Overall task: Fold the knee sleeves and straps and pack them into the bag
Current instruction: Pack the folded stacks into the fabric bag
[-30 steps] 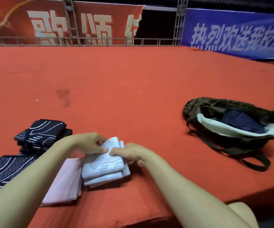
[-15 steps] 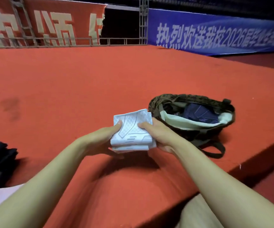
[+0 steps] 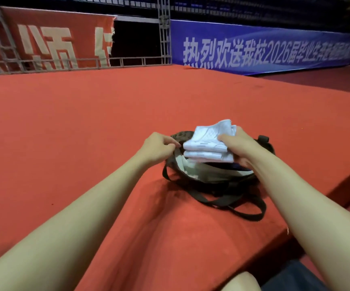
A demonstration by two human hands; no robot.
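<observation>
My right hand [image 3: 240, 144] grips a folded stack of white knee sleeves [image 3: 208, 142] and holds it just above the open mouth of the dark patterned bag [image 3: 214, 181]. The bag lies on the red carpeted platform, its pale lining showing and its dark straps trailing toward me. At the bag's left rim, my left hand [image 3: 158, 147] pinches the edge. What lies inside the bag is mostly hidden by the white stack.
The red platform [image 3: 86, 133] drops off at an edge on the right and near side. A metal truss rail [image 3: 75, 61] with a red banner runs along the back, a blue banner [image 3: 264, 51] at the back right. My knee shows at the bottom.
My right hand carried the white sleeves rightward from in front of the bag to over its opening. My left hand let go of the stack and took the bag's rim.
</observation>
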